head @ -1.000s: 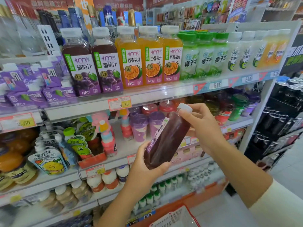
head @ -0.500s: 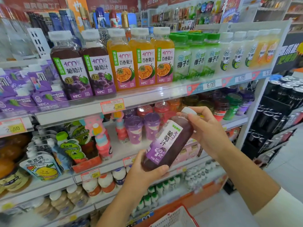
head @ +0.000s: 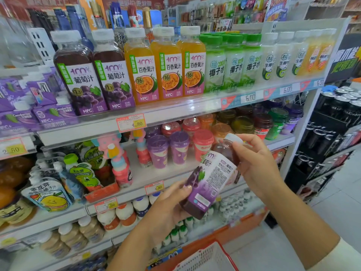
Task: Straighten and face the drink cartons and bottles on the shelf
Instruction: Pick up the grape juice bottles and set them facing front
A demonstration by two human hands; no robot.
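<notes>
A grape juice bottle (head: 210, 177) with a white cap and purple label lies tilted in front of the shelves, cap up and to the right. My left hand (head: 168, 206) grips its base from below. My right hand (head: 257, 163) holds its neck and shoulder near the cap. The label's small-print side faces me. On the top shelf (head: 175, 114) two grape juice bottles (head: 97, 75) stand upright with labels forward, next to three orange passion fruit bottles (head: 166, 65) and green-capped coconut water bottles (head: 232, 63).
Purple cartons (head: 29, 106) lie at the top shelf's left end. The shelf below holds sealed cups (head: 168, 149) and pouch drinks (head: 48, 192). Small white bottles (head: 121, 214) fill lower shelves. A red basket (head: 205, 259) sits below my arms. Black cans (head: 343, 106) stand at the right.
Both hands have turned the held bottle round its long axis: first its bare dark side faced me, then the front label, now the back label with small print. It stays tilted between the hands.
</notes>
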